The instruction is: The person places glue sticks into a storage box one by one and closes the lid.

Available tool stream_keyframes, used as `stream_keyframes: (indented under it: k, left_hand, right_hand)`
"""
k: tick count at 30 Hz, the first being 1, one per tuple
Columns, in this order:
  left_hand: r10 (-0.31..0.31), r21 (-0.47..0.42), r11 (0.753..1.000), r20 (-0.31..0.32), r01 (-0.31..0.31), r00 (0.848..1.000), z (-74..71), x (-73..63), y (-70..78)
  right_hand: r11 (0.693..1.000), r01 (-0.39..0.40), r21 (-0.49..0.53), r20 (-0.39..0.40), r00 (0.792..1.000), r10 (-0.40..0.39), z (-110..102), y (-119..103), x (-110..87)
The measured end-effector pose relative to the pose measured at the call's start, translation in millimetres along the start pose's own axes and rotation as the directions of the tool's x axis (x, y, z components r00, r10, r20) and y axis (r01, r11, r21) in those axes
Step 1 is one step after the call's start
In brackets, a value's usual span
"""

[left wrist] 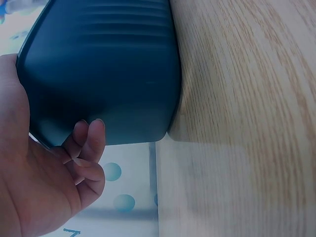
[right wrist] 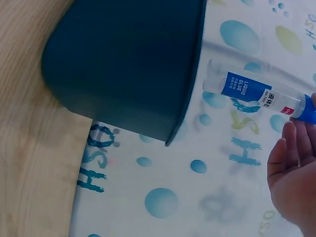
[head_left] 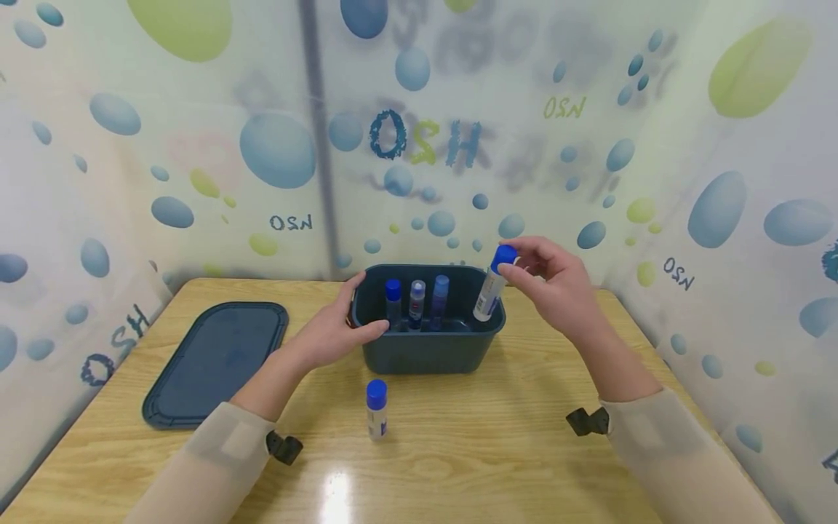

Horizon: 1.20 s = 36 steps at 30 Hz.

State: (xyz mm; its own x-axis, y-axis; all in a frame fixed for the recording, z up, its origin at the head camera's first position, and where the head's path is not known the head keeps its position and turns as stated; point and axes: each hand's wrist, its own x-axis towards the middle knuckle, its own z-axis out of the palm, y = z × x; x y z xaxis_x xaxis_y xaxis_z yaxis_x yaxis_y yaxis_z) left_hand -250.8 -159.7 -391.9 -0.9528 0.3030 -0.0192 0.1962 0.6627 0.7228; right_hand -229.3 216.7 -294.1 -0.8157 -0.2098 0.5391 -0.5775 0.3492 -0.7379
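A dark blue plastic bin (head_left: pixel 425 353) stands on the table with three blue-capped tubes, such as the middle tube (head_left: pixel 417 306), upright inside. My left hand (head_left: pixel 330 331) holds the bin's left end, thumb over the front rim; in the left wrist view its other fingers (left wrist: pixel 94 140) curl beside the end wall. My right hand (head_left: pixel 556 287) pinches a liquid glue bottle (right wrist: pixel 252 89) by its blue cap, tilted over the bin's right end. In the head view the bottle's lower end reaches the rim's level. Another glue bottle (head_left: pixel 376 411) stands upright in front of the bin.
A dark blue lid (head_left: pixel 219 360) lies flat on the left of the wooden table (head_left: pixel 491 451). Behind the bin and on both sides hangs a patterned curtain (head_left: pixel 425 204) with blue and green spots, close to the table edges.
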Motion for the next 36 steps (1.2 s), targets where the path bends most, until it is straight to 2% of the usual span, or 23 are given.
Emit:
stream_keyframes:
  k: [12,20,31,36]
  left_hand:
    - [-0.005,0.011,1.000,-0.001,0.005,1.000,0.5,-0.1,-0.1]
    - [-0.006,0.000,1.000,-0.001,0.006,1.000,0.4,-0.4,1.5]
    - [-0.008,-0.003,1.000,-0.001,0.008,1.000,0.4,-0.1,2.1]
    - [-0.010,-0.001,1.000,0.003,0.010,1.000,0.6,0.3,1.3]
  right_hand:
    - [0.984,-0.137,-0.118,0.060,0.988,0.145,21.6,48.7,14.8]
    - [0.970,-0.219,-0.105,0.067,0.972,0.226,36.0,67.9,21.3]
    - [0.957,-0.256,-0.136,0.083,0.960,0.269,46.9,80.7,29.1]
    - [0.962,-0.253,-0.107,0.100,0.960,0.263,49.0,87.2,31.2]
